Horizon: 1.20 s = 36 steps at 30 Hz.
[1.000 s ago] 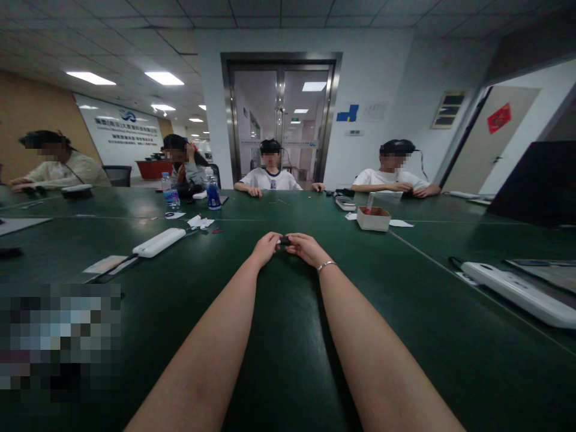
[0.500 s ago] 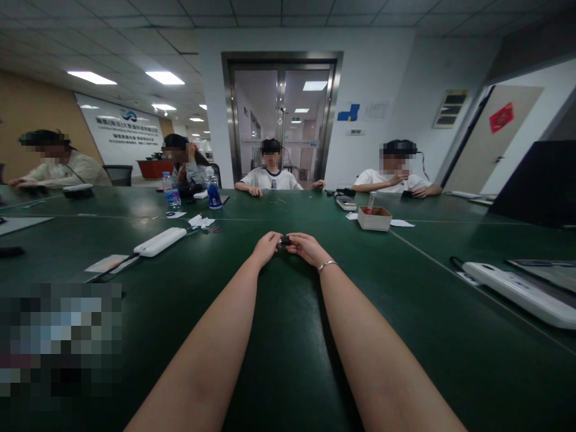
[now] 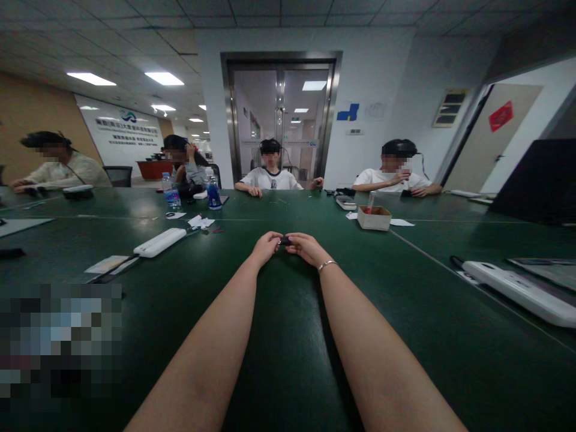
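Both arms reach forward over the dark green table (image 3: 288,336). Between my fingertips is a small black object (image 3: 285,240) with a shiny bit at its left end; it is too small to tell its kind. My left hand (image 3: 268,245) pinches the left end of it. My right hand (image 3: 306,246), with a silver bracelet (image 3: 327,265) at the wrist, grips the right end with fingers curled. The fingers cover much of the object.
To the left lies a white power strip (image 3: 161,242) with a black cord. Another white power strip (image 3: 517,294) is at the right. Beyond my hands stand a small box (image 3: 374,221), a blue-labelled bottle (image 3: 213,193) and paper scraps (image 3: 201,222). Several people sit around the table.
My hands stay in nearly the same place around the small black object, which shows at a slightly different angle. Nothing has been let go.
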Available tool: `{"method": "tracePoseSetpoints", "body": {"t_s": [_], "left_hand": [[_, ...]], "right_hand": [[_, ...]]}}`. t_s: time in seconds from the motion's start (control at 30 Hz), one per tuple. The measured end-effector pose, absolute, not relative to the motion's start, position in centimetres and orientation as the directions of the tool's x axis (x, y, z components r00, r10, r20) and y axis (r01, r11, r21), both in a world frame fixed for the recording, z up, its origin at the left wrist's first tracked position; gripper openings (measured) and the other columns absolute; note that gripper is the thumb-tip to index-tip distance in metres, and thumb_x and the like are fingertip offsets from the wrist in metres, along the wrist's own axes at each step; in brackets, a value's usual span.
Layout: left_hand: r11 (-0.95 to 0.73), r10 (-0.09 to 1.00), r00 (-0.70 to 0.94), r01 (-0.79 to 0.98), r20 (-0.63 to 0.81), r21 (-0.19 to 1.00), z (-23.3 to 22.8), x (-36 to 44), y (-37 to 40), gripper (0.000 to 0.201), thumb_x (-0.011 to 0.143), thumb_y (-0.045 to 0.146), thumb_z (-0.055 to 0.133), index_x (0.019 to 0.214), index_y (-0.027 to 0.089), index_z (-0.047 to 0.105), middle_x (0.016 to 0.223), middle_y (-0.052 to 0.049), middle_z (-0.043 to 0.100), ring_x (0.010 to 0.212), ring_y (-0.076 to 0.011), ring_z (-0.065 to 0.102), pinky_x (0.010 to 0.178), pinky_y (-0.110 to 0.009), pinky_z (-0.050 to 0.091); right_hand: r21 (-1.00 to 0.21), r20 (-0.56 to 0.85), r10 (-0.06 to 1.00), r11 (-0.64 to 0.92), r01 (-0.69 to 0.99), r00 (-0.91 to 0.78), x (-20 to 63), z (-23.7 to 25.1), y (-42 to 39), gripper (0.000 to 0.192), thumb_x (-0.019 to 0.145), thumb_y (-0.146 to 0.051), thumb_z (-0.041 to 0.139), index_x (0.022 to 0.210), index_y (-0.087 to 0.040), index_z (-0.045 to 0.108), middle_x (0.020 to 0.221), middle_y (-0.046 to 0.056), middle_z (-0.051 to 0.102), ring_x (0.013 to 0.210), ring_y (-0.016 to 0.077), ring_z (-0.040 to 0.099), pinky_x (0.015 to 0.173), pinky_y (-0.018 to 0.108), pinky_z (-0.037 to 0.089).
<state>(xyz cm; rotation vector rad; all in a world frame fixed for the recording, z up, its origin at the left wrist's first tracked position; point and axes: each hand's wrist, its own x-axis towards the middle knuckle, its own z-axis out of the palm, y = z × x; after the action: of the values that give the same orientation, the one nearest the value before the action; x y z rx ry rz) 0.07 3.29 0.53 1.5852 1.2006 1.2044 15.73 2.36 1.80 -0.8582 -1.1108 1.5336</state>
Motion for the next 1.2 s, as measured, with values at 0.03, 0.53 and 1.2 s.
{"method": "tracePoseSetpoints", "body": {"t_s": [0.03,0.53,1.2], "left_hand": [[-0.228,0.972,0.109,0.2,0.209,0.953,0.6,0.1,3.3,0.023,0.077,0.017,0.045,0.094,0.014,0.061,0.058,0.002,0.048,0.051,-0.0085,0.046,0.049,-0.019,0.036],[-0.272,0.961,0.11,0.215,0.253,0.938,0.5,0.0,3.3,0.024,0.082,0.02,0.041,0.099,0.013,0.057,0.055,0.004,0.045,0.049,-0.0084,0.043,0.05,-0.02,0.034],[-0.297,0.954,0.061,0.323,0.293,0.899,0.0,-0.2,4.0,0.028,0.082,0.02,0.036,0.097,0.015,0.059,0.053,0.003,0.045,0.05,-0.0111,0.043,0.051,-0.023,0.033]], "right_hand": [[-0.951,0.028,0.967,-0.052,-0.305,-0.252,15.8,1.8,2.3,0.015,0.076,0.0,0.055,0.085,-0.011,0.061,0.071,0.005,0.064,0.055,0.0107,0.061,0.054,0.022,0.053],[-0.992,0.026,0.95,-0.013,-0.123,-0.311,15.5,2.6,1.7,0.026,0.077,-0.012,0.064,0.099,-0.017,0.051,0.065,-0.003,0.057,0.042,0.0067,0.054,0.04,0.017,0.047],[-0.995,-0.066,0.934,-0.089,-0.051,-0.352,15.2,2.9,1.8,0.023,0.089,-0.037,0.053,0.095,-0.016,0.046,0.058,0.001,0.06,0.039,0.0093,0.054,0.039,0.018,0.047]]}}
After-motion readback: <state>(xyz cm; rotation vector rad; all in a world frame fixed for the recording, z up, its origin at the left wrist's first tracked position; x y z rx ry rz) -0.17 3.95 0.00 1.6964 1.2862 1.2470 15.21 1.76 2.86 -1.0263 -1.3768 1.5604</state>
